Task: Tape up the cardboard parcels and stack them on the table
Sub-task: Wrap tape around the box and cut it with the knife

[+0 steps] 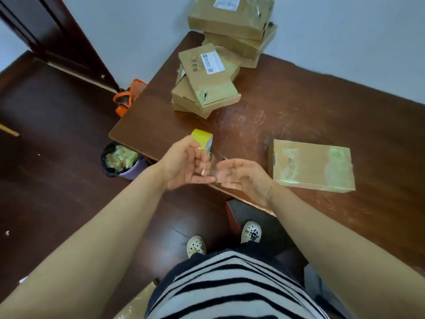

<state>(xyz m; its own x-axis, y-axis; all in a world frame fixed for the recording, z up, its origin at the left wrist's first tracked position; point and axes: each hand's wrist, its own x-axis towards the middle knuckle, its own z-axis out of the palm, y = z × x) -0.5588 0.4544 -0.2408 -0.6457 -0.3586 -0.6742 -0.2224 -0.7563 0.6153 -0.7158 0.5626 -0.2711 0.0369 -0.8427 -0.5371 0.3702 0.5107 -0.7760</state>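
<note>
I see a purple bin [124,161] with a black liner, full of crumpled scraps, on the dark floor [46,169]. An orange bag [125,97] lies near the door [57,31].

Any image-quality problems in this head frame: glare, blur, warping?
Head view: wide-angle warping bows the table edges; soft sheen on its scuffed top; the clear tape strip veils the right hand, so its grip is hard to read; the tape roll in the left hand reads clearly.
</note>
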